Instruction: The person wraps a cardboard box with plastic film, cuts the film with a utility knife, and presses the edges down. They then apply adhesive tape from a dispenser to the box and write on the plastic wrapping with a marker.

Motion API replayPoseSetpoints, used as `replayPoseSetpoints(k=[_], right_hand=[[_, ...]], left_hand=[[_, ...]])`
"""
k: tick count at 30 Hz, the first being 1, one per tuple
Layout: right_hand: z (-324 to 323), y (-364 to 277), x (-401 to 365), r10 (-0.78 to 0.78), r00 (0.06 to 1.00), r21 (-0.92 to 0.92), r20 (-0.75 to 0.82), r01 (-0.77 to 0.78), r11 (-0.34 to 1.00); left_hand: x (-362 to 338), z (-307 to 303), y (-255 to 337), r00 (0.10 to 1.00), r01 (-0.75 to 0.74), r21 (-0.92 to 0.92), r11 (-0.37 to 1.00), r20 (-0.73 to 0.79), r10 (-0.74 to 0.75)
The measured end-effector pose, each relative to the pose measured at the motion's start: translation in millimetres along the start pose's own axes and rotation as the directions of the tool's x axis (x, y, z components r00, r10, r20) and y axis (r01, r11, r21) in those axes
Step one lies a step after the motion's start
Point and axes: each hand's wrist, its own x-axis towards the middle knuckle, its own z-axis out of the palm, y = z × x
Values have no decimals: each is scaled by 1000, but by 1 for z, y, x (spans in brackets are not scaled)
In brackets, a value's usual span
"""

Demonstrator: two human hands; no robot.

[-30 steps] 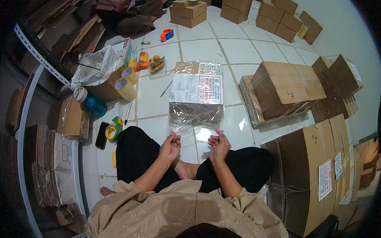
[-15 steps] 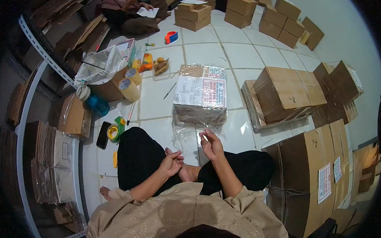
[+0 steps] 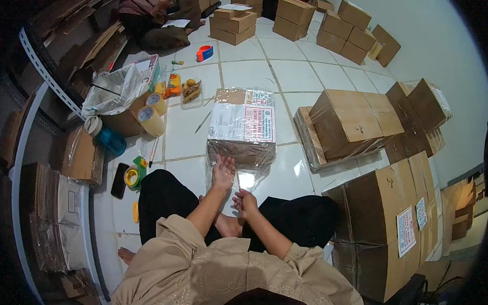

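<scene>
Head view only. Sat cross-legged on the white tiled floor (image 3: 290, 73). Had the brown cardboard box (image 3: 239, 123), wrapped in clear plastic film with printed labels on top, straight ahead of the knees, resting flat on the tiles just beyond both hands. Judged its long axis as running away from the body, roughly in line with the left forearm. Had the left hand (image 3: 223, 173) stretched forward, released and flat, palm down on the loose tail of clear film (image 3: 251, 177) at the box's near face; clearly the nearer of the two to the box. Had the right hand (image 3: 246, 202) set back by the crossed ankles, fingers half curled; could not tell whether pinching film or holding nothing. Noted to the left, near the knee: green-and-yellow tape dispenser (image 3: 131, 175), flat black phone (image 3: 119, 180), yellow tape rolls (image 3: 150, 114), blue bottle (image 3: 111, 141). Noted to the right: plain brown cartons (image 3: 352, 118) stacked on the floor, apart from the wrapped box. Saw another person (image 3: 147, 9) seated far off at top left, well apart from these hands.
</scene>
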Motion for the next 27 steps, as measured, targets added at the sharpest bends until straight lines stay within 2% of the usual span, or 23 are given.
replayPoseSetpoints(k=[1,3,5,7,8,9,10,11,12,13,15,16,17,19,20,21,22,24,25,27], right_hand=[[5,-7,13,9,995,-45,103,-4,999],[23,-26,19,-198,977,-22,79,201,979],[33,-47,44,-307,947,113,96,296,948],[36,-67,41,-349,936,188,50,335,923],[37,-75,39,-383,924,258,7,368,893],[35,-78,40,-386,923,261,13,369,892],[30,-79,41,-463,886,352,15,429,832],[26,-78,41,-534,846,438,6,478,762],[29,-75,37,-555,830,324,-58,541,776],[30,-75,33,-551,833,320,-58,538,780],[34,-80,28,-471,880,523,-63,431,735],[35,-84,26,-442,897,604,-11,358,712],[35,-88,25,-440,898,603,-8,356,714],[34,-94,23,-361,928,643,87,225,732],[31,-92,29,-307,948,689,86,166,706],[28,-90,34,-306,948,689,83,167,705],[25,-88,38,-276,959,634,72,169,755],[23,-85,38,-244,968,574,59,167,802],[24,-81,37,-288,957,552,32,224,804],[31,-79,29,-332,943,532,6,279,800]], left_hand=[[1,0,3,1000,-7,13,1000,2,7],[4,-4,5,999,-27,24,999,39,26],[8,-8,6,1000,-10,62,998,5,10],[10,-11,7,983,-164,102,981,-61,171],[98,-110,23,917,105,113,988,373,-140],[90,-97,23,916,100,115,988,376,-136],[67,-71,21,990,-35,91,995,138,22],[50,-52,21,977,-168,100,981,-115,179],[47,-47,24,962,-106,104,989,-241,128],[43,-42,23,961,-105,101,989,-247,127],[42,-38,19,978,-9,164,986,-206,43],[41,-36,19,977,-11,162,987,-208,46],[42,-36,17,976,-44,186,982,-203,82],[44,-37,17,973,-75,211,975,-197,117],[37,-30,18,976,-75,123,989,-195,99],[26,-22,20,978,-74,36,997,-192,80],[13,-15,22,978,-71,36,997,-194,77],[-11,-2,28,972,-138,-189,972,-215,96],[-3,-12,31,971,-140,-188,972,-217,98],[13,-31,38,987,-149,-226,963,-89,132]])
